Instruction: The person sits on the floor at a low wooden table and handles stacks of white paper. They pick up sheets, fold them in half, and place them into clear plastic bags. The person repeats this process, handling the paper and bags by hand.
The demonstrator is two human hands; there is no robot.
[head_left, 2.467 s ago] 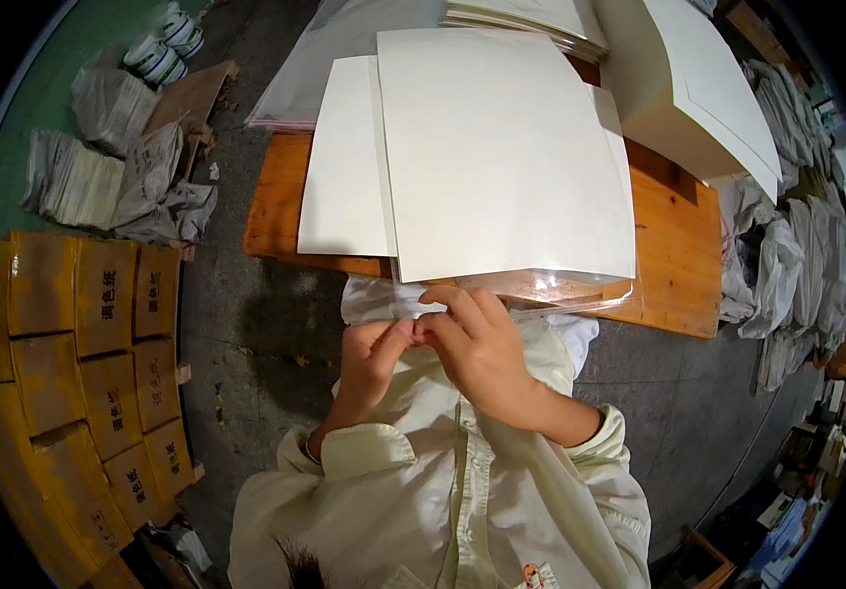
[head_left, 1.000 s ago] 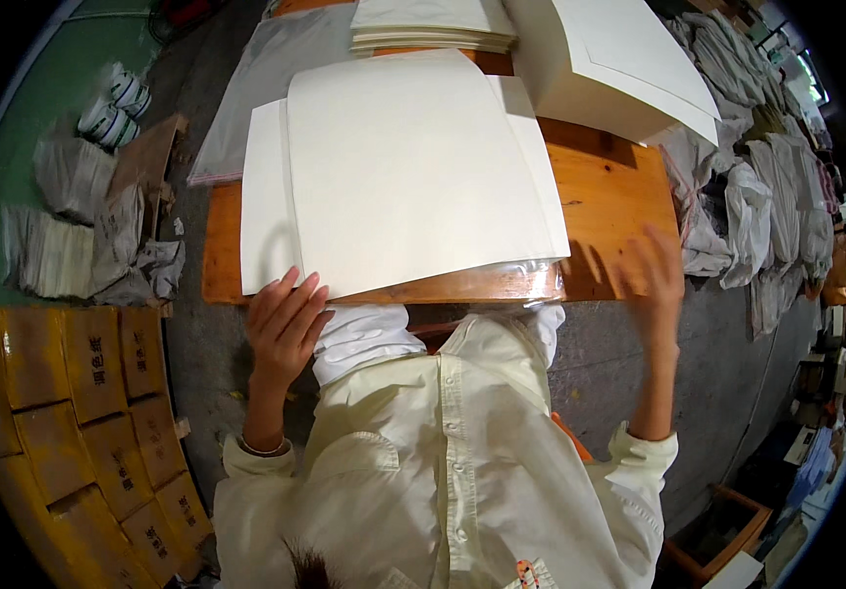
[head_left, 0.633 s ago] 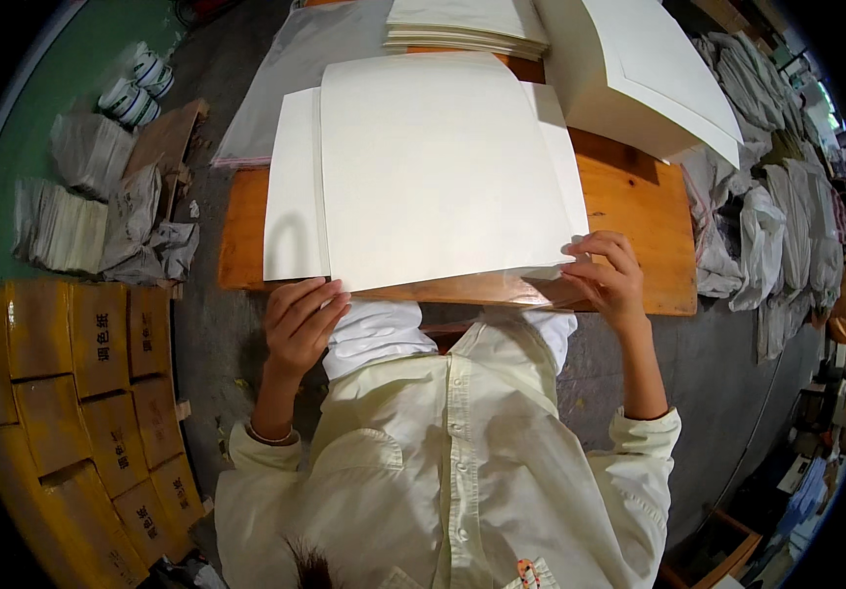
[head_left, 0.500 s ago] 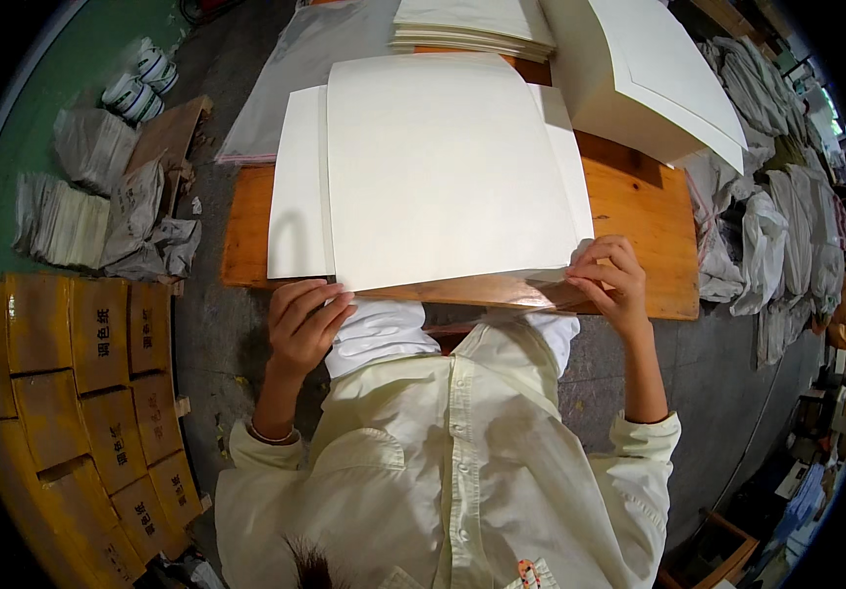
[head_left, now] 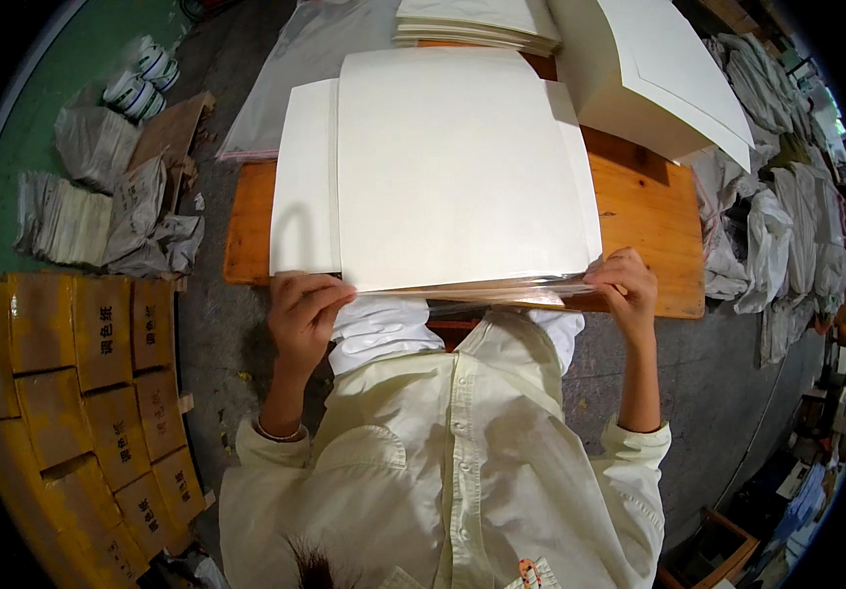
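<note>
A stack of large white paper sheets [head_left: 457, 177] lies before me, with a wider white sheet [head_left: 303, 187] showing beneath it on both sides. Along its near edge stretches a strip of clear plastic film [head_left: 511, 293], glossy and drawn nearly straight; whether it belongs to a bag around the paper I cannot tell. At the near left corner, my left hand [head_left: 305, 316] pinches the film's end beside the paper. My right hand [head_left: 626, 292] grips the other end between thumb and fingers, just off the near right corner.
The paper rests on an orange wooden table [head_left: 644, 221]. More paper stacks [head_left: 477, 25] and a tall curved white pile [head_left: 654, 83] stand at the back. A clear plastic sheet [head_left: 295, 88] lies back left. Cardboard boxes [head_left: 99, 334] fill the left; bundled grey plastic [head_left: 801, 231] lies right.
My right hand has moved a little to the right, away from the paper's corner. The film between my hands is now narrower and tauter. My left hand has stayed at its corner.
</note>
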